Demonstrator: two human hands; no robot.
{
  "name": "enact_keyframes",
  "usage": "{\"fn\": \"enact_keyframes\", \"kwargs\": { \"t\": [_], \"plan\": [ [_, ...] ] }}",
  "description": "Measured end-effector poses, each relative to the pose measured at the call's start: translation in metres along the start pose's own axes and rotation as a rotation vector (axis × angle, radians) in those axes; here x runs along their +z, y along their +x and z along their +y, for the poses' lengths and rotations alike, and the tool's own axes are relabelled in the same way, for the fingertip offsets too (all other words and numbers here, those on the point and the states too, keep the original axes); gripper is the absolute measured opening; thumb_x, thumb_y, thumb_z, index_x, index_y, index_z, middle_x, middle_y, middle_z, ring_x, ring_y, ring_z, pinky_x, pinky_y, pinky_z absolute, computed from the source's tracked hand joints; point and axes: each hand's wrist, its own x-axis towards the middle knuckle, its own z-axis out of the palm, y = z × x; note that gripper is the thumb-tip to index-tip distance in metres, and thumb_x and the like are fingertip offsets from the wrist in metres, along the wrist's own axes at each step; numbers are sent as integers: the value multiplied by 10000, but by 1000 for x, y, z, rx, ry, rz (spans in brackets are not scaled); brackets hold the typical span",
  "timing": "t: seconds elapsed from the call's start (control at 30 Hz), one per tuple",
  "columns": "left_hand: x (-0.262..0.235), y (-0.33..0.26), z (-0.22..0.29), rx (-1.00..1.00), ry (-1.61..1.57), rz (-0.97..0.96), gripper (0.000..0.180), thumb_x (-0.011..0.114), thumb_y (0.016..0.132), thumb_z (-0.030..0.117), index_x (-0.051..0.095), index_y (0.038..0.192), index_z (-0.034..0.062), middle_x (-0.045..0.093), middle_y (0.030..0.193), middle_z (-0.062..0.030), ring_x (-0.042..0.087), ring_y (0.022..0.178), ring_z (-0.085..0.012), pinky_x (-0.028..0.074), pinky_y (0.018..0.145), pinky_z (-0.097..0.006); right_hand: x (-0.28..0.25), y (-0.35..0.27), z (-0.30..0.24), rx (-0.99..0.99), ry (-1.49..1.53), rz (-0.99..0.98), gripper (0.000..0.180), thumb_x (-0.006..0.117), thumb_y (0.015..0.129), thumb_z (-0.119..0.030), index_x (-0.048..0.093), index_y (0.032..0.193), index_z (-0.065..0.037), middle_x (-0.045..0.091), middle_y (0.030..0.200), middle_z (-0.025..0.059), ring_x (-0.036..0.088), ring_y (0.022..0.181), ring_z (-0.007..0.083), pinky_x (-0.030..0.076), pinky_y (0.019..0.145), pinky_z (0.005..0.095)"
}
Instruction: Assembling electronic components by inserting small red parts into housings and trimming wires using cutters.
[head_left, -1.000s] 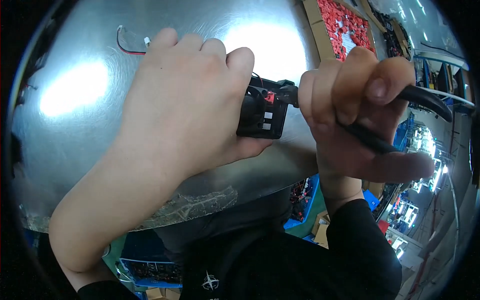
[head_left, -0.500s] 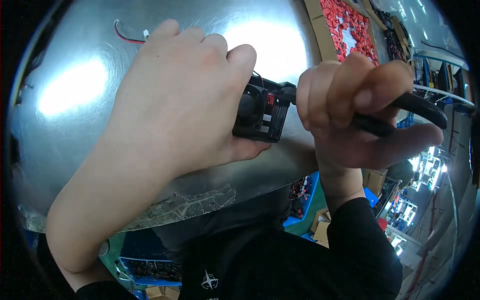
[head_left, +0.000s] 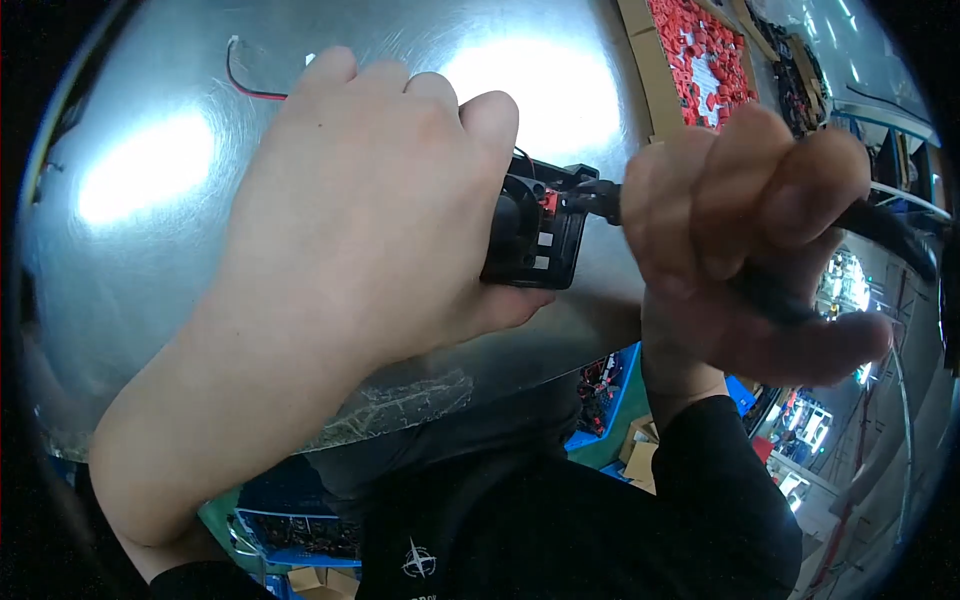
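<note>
White glare on metal tabletop [head_left: 180,275], blurry right fingers [head_left: 740,180], dark edges

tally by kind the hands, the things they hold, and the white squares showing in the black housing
Left hand and right hand: 2
Black housing: 1
Black pliers-like tool: 1
White squares: 2
Total: 6
</note>
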Motion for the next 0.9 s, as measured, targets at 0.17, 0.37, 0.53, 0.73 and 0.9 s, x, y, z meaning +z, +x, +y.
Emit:
{"fn": "enact_keyframes", "kwargs": {
  "t": [0.17, 0.37, 0.53, 0.73, 0.9],
  "plan": [
    [0, 6, -3, -15, -21, -7, 743, 952, 567, 552, 585, 989, 63, 628, 915, -130, 645, 914, -341, 467, 858, -438, -2, 3, 4, 33, -48, 12, 696, 470, 977, -797, 481, 1158, -125, 468, 892, 30, 523, 705, 121, 437, 646, 289],
    [2, 9, 1, -24, -36, -9, 722, 926, 594, 563, 583, 977, 56, 637, 898, -135, 648, 914, -343, 464, 858, -434, 0, 3, 10, 71, -95, 3, 684, 471, 982, -791, 470, 1145, -126, 471, 906, 36, 518, 729, 124, 401, 655, 290],
    [7, 4, 7, -5, -27, 11, 709, 902, 616, 579, 581, 973, 56, 639, 882, -132, 650, 907, -332, 458, 863, -435, 0, 1, 10, 89, 1, -32, 657, 443, 1000, -773, 465, 1130, -130, 468, 911, 32, 493, 724, 110, 394, 647, 290],
    [0, 12, 0, -24, -63, -31, 695, 878, 624, 597, 604, 985, 70, 641, 877, -123, 648, 899, -323, 451, 858, -437, -14, 16, 22, 119, 116, -88, 628, 403, 1013, -764, 459, 1070, -142, 445, 838, 12, 401, 656, 99, 337, 623, 279],
    [6, 16, -11, 36, -131, -11, 691, 866, 622, 615, 660, 1012, 84, 643, 883, -122, 646, 896, -318, 450, 865, -434, -20, 24, 29, 245, 361, -125, 601, 413, 1026, -735, 455, 1020, -136, 422, 762, -11, 359, 590, 82, 315, 557, 258]
  ]
}}
